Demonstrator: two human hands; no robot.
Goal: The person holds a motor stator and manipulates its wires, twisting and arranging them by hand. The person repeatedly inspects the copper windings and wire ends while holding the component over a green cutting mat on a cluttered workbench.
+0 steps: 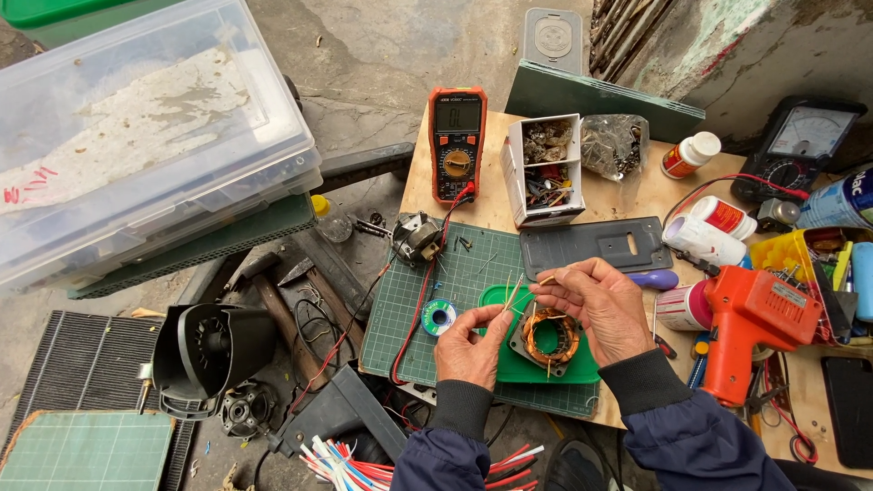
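My left hand pinches thin pale wire strands that rise from a copper-wound motor stator. My right hand hovers over the stator, its fingertips pinching another thin wire end near the left hand's strands. The stator lies on a small green lid, which rests on a green cutting mat. A small solder spool sits just left of my left hand.
An orange multimeter with red lead, a small motor part, a white parts box, a grey plate, an orange soldering gun, bottles, an analog meter. Left: clear plastic bin, black fan housing.
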